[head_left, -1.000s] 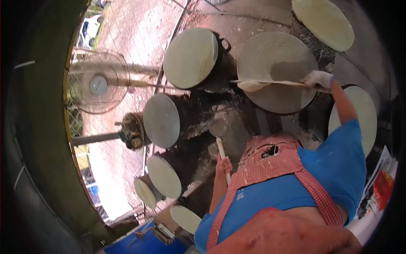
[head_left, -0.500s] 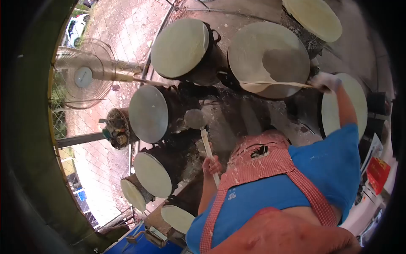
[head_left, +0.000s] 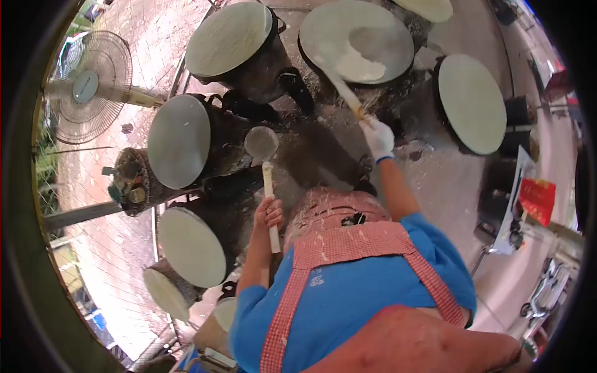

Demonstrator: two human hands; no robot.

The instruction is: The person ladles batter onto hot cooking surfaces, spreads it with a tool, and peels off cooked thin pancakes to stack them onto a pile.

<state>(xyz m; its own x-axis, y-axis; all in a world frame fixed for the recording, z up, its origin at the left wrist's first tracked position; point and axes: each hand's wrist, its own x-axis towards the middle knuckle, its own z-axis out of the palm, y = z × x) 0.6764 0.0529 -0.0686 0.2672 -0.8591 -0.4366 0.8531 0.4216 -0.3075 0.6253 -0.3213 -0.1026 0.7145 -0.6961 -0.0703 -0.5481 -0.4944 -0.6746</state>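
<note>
My right hand (head_left: pixel 378 137), in a white glove, is closed around a long flat wooden scraper (head_left: pixel 347 93). The scraper's far end lies over the near left part of a large round griddle (head_left: pixel 323 37) coated with pale batter; a darker round patch and a whiter smear show at its right. My bare left hand (head_left: pixel 269 214) grips the pale wooden handle of a ladle (head_left: pixel 261 143). Its round bowl hangs over the dark floor area between the stoves, apart from any griddle.
Several other pale-coated round griddles surround me, including a tilted-looking one (head_left: pixel 230 37) at far left, a grey one (head_left: pixel 179 142) and one at right (head_left: pixel 472 102). A standing fan (head_left: pixel 86 86) is at left by a wire fence. A red packet (head_left: pixel 537 200) is at right.
My right hand has come left and closer to my body, swinging the scraper from lying across the griddle to pointing away from me. The view has shifted; my left hand still holds the ladle.
</note>
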